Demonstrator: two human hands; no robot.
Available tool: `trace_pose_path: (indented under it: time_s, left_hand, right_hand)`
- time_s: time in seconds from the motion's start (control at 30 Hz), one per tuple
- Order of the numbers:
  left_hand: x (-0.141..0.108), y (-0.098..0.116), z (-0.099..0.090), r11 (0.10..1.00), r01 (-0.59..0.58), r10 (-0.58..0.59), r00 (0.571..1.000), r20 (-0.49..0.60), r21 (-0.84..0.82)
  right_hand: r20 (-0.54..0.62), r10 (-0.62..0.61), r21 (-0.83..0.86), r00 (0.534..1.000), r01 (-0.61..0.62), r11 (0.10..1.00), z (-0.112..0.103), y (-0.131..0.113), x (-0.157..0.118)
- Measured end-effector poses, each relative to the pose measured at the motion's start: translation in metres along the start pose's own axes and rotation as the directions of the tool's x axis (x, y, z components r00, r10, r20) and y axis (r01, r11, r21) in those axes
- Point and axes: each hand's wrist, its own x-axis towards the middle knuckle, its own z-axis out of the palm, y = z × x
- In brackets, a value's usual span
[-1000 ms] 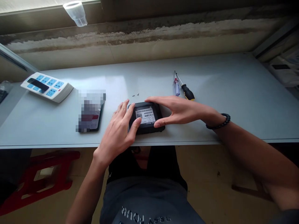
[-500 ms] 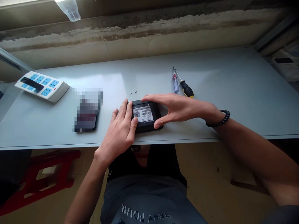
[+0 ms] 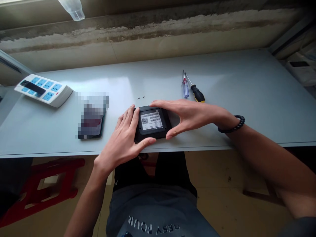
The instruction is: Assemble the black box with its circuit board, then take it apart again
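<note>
A small black electronic device (image 3: pixel 152 122) lies face down on the pale grey table (image 3: pixel 222 82), with a white barcode and QR label on its upper side. My left hand (image 3: pixel 123 138) grips its left side, with the fingers on the left edge and the thumb along the near edge. My right hand (image 3: pixel 187 117) holds the right side, thumb and forefinger spread around the corner edges. Behind the device lie several tiny screws (image 3: pixel 140 97). A clear-handled screwdriver (image 3: pixel 186 89) and a black-and-yellow screwdriver (image 3: pixel 197 93) rest further right, beyond my right hand's reach of touch.
To the left lie a pixelated phone (image 3: pixel 92 117) and a white power strip with blue sockets (image 3: pixel 43 89). The table's front edge runs just below the device. A red stool (image 3: pixel 41 187) stands on the floor below, and a plastic cup (image 3: pixel 72 10) sits on the sill.
My left thumb has slid off the label to the device's near edge. The device has turned slightly, and the view has shifted a little.
</note>
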Motion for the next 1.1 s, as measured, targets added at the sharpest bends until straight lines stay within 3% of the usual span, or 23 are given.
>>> trace_pose_path:
  time_s: [0.4,0.93,1.1]
  left_hand:
    - [0.021,-0.002,-0.013,0.981,-0.180,0.180,0.984,0.013,0.078]
    - [0.025,-0.003,-0.006,0.967,-0.227,0.242,0.960,-0.143,0.112]
    - [0.024,-0.006,-0.006,0.966,-0.244,0.255,0.956,-0.145,0.089]
  right_hand:
    - [-0.017,-0.075,-0.034,0.997,0.074,0.997,0.003,0.002,0.000]
    - [-0.025,-0.076,-0.039,0.997,0.075,0.996,0.003,-0.003,0.000]
    - [-0.014,-0.071,-0.003,0.997,0.071,0.997,0.000,-0.002,-0.001]
